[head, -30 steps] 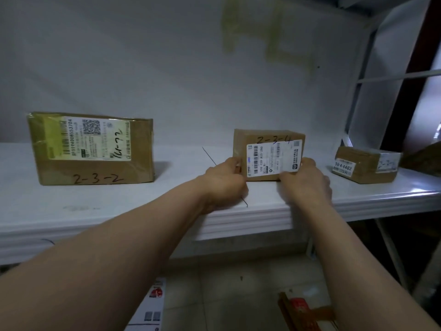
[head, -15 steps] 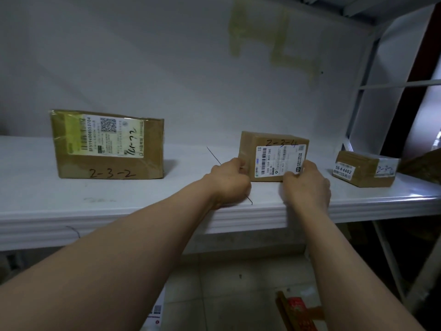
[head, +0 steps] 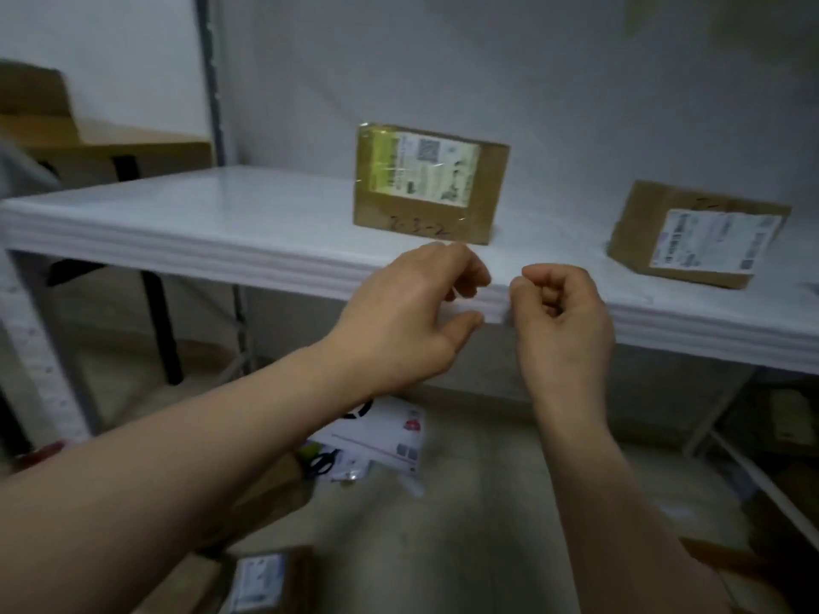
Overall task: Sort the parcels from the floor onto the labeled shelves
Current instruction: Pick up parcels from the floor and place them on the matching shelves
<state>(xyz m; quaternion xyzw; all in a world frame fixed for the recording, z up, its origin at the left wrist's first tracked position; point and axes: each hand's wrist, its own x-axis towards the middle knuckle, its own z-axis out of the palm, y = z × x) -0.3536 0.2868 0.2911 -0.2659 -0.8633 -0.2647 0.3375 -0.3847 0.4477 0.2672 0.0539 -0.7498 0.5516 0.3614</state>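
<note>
Fingers of left hand hanging loosely curled, right hand clenching tighter, both gripping nothing, hovering before shelf edge | parcel marked 2-3-2 and second parcel sitting shelved | I'm seeing white mailer and labelled box lying on floor, awaiting sorting | I'm judging the task partway done.

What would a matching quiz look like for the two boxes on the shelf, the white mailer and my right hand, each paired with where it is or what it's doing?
1. taller box
2. smaller box
3. white mailer
4. right hand

A. on the floor below the shelf
B. upright on the shelf, left of the other box
C. fingers curled, holding nothing
D. turned askew, at the shelf's right

Pairs: 1-B, 2-D, 3-A, 4-C
</note>
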